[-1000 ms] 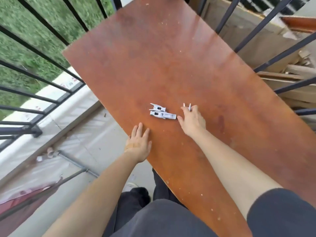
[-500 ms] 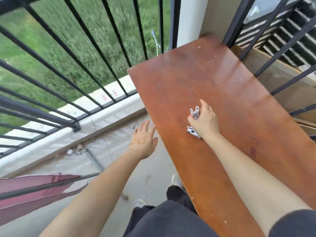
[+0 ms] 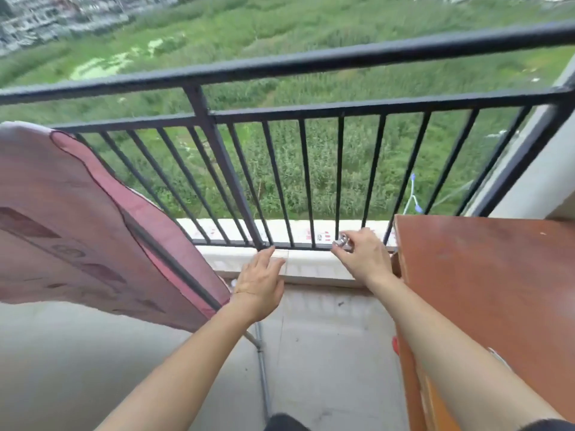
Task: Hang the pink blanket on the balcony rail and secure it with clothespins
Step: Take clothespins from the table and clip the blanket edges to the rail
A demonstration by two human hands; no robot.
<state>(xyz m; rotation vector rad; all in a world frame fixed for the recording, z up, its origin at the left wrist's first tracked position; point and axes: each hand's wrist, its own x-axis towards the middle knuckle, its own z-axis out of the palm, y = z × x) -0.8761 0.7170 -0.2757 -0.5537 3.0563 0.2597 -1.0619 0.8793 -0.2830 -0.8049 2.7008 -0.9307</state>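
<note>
Red markings on the ledge (image 3: 323,235) are too blurred to be read. One pink blanket (image 3: 62,213) is hung on the balcony rail (image 3: 280,66) at the left. Silvery clothespins (image 3: 342,241), their number not discernible, are pinched in the right hand (image 3: 362,258) near the table's (image 3: 482,275) far-left corner. The left hand (image 3: 259,283) is held with its fingers straight and together.

A reddish-brown board (image 3: 485,290) lies at right; a green field (image 3: 280,32) spreads beyond.

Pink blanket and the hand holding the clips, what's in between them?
In the head view, the open left hand hovers between the pink blanket and the right hand gripping the clothespins, with the black railing behind it.
</note>
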